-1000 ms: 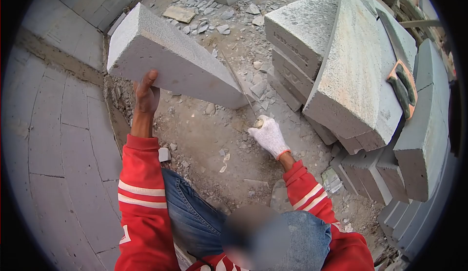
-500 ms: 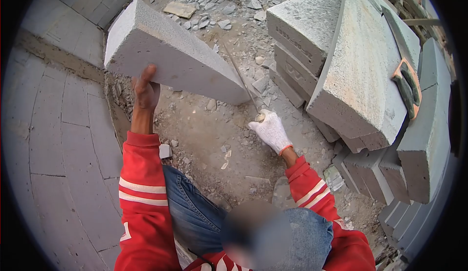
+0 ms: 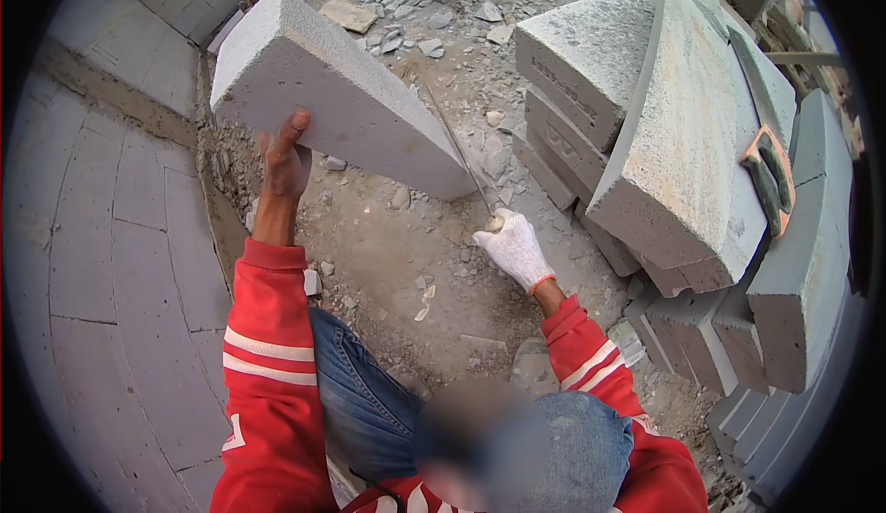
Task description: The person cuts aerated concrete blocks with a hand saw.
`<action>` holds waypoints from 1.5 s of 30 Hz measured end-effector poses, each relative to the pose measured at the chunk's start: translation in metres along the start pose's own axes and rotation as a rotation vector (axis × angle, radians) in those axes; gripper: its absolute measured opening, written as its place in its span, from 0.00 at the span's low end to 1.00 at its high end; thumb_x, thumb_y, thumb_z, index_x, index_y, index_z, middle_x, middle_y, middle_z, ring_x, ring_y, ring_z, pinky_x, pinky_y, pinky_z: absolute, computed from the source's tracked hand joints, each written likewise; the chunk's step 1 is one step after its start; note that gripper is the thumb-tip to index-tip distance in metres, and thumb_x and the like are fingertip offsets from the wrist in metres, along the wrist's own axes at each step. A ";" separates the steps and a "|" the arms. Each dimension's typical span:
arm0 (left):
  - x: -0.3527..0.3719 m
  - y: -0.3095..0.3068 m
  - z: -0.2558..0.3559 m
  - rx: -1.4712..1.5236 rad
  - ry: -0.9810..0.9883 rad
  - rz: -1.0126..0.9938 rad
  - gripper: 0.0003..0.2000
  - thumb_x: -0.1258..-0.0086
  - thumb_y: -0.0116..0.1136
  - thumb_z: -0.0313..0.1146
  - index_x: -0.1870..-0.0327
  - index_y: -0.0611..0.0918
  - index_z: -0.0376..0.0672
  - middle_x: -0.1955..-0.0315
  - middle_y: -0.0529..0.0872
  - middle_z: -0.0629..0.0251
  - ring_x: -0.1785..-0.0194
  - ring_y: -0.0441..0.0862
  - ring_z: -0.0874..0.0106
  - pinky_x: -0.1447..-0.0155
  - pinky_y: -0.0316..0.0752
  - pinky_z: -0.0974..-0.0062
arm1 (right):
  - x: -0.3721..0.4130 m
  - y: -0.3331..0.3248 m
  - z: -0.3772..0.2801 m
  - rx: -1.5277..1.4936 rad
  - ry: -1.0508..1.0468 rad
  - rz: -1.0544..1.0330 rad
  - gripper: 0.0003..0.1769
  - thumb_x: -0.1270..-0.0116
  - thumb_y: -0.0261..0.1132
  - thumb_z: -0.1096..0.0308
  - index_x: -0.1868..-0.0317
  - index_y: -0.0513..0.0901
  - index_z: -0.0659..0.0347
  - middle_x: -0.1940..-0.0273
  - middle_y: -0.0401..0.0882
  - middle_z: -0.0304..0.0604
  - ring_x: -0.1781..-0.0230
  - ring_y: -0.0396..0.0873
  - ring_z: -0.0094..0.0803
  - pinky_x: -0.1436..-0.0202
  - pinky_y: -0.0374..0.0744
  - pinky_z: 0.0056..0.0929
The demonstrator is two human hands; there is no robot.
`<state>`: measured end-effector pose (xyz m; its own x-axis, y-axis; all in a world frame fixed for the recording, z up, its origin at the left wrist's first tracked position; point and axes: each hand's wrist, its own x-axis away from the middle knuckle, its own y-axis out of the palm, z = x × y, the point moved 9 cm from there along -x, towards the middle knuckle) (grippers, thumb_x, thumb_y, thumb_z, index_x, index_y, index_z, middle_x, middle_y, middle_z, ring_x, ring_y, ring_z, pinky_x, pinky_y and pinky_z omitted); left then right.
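Note:
My bare left hand [image 3: 288, 155] grips the lower edge of a long grey block [image 3: 346, 98], its thumb on the near face. The block is tilted, its far left end raised and its other end low, close to the ground. My right hand [image 3: 517, 247], in a white knitted glove, is closed round the handle of a thin metal tool [image 3: 458, 149]. The blade of this tool points up and left, beside the block's right end. Whether the blade touches the block I cannot tell.
Large grey blocks [image 3: 688, 153] are stacked on the right, with an orange-backed float with a dark handle [image 3: 770, 181] on them. A block wall [image 3: 138, 273] stands on the left. Broken pieces [image 3: 392, 15] lie on the dirt ground behind the held block.
The left end of the block and my left hand have shifted slightly right. My right hand, still on the tool, has hardly moved. The view has shifted a little.

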<state>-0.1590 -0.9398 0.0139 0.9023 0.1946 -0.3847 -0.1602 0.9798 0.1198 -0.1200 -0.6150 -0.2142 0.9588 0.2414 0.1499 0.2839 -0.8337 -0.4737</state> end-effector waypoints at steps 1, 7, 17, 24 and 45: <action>0.007 -0.002 -0.001 -0.004 -0.020 0.007 0.34 0.31 0.73 0.51 0.31 0.77 0.38 0.38 0.82 0.62 0.31 0.77 0.61 0.24 0.69 0.56 | 0.012 -0.005 -0.011 -0.002 0.015 -0.015 0.20 0.39 0.77 0.60 0.59 0.81 0.68 0.66 0.86 0.58 0.61 0.87 0.57 0.57 0.82 0.50; 0.001 -0.009 -0.007 0.009 -0.074 -0.062 0.33 0.31 0.73 0.51 0.32 0.78 0.38 0.38 0.81 0.62 0.32 0.76 0.63 0.24 0.68 0.58 | 0.021 -0.072 -0.121 -0.340 -0.291 0.199 0.16 0.36 0.76 0.66 0.62 0.79 0.67 0.71 0.81 0.50 0.71 0.79 0.37 0.61 0.80 0.39; 0.010 0.023 0.011 -0.052 -0.042 -0.015 0.37 0.33 0.75 0.46 0.28 0.72 0.38 0.37 0.79 0.60 0.32 0.76 0.62 0.27 0.72 0.56 | -0.001 0.017 0.043 -0.070 0.187 -0.002 0.22 0.37 0.76 0.56 0.56 0.81 0.65 0.63 0.89 0.60 0.58 0.88 0.58 0.53 0.84 0.48; 0.007 0.019 0.012 -0.078 -0.052 0.013 0.38 0.34 0.77 0.43 0.27 0.70 0.39 0.39 0.78 0.60 0.32 0.76 0.61 0.28 0.72 0.56 | 0.020 -0.046 -0.059 -0.076 -0.165 0.242 0.24 0.31 0.76 0.60 0.43 0.77 0.63 0.63 0.90 0.59 0.61 0.90 0.58 0.59 0.86 0.48; 0.003 -0.036 -0.016 0.040 -0.104 -0.031 0.35 0.34 0.75 0.42 0.29 0.74 0.38 0.40 0.81 0.61 0.35 0.79 0.64 0.27 0.72 0.59 | 0.009 -0.056 -0.065 -0.327 -0.236 0.399 0.24 0.36 0.76 0.62 0.45 0.76 0.62 0.65 0.87 0.58 0.60 0.88 0.60 0.57 0.85 0.48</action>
<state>-0.1569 -0.9738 -0.0067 0.9434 0.1568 -0.2922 -0.1179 0.9822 0.1466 -0.1284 -0.5984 -0.1296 0.9782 -0.0503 -0.2013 -0.0825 -0.9844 -0.1552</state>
